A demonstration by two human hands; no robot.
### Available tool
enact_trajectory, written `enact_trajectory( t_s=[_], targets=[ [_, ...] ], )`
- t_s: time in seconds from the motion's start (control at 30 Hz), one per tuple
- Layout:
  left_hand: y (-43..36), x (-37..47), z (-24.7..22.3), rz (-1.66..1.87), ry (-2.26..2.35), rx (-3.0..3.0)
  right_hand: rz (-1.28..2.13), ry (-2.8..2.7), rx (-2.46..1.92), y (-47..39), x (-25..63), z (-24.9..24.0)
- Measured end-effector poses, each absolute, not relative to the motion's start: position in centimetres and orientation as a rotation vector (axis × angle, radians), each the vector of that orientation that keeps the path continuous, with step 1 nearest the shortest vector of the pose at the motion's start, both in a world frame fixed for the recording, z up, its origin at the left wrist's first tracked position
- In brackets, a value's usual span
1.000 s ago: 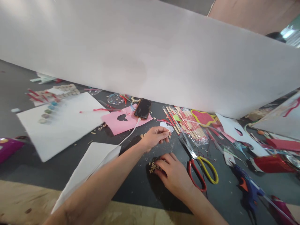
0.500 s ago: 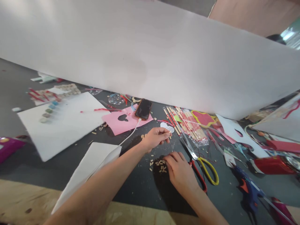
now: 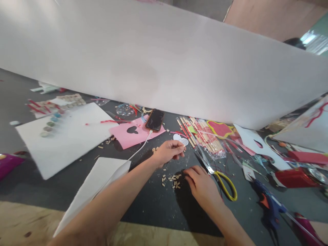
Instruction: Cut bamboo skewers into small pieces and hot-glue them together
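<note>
Checking the small wooden pieces (image 3: 174, 178): right hand (image 3: 201, 184) nearer

We set 12 o'clock as straight away from the wearer. We place the pieces on the dark table (image 3: 146, 201), between 9 and 10 o'clock from the right hand, just off its fingertips. From the left hand (image 3: 169, 152) they sit at about 6, a bit farther. No shared long axis: we see short bits pointing every which way, loosely scattered.

Grip: left thumb and index are pressed together at the tips; maybe a tiny pale bit between, too small for us to tell. Right fingers are bent, half curled, palm down and low over the table; we can't tell whether anything is under them.

Around: white paper heart (image 3: 176, 137) just past the left fingers, 1 o'clock. Phone (image 3: 155, 119) on the pink sheet (image 3: 143, 133), 11 o'clock. Wrapped sticks (image 3: 205, 136), 2 o'clock. From the right hand, scissors (image 3: 210, 169) at 1, long axis roughly 11 to 5, blades toward the sticks, red handle mostly hidden by the hand. Glue gun (image 3: 273, 206) between 3 and 4, well apart.
</note>
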State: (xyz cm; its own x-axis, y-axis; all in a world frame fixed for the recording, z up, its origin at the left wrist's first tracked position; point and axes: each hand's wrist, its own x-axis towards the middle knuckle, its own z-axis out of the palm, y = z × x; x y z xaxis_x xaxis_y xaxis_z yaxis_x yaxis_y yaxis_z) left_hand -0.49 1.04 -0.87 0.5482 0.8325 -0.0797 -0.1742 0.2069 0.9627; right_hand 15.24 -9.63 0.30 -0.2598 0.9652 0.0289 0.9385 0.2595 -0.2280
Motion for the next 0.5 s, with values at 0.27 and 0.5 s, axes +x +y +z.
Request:
enact_trajectory(
  t_s=[0.27, 0.5],
  targets=[
    [1.0, -0.4, -1.2, 0.799, 0.706, 1.187, 0.293, -2.448, -1.72, -9.1, 13.6, 0.6],
    [1.1, -0.5, -1.4, 0.806, 0.719, 1.205, 0.27, -2.513, -1.712, -8.2, 12.6, 0.3]
  ],
)
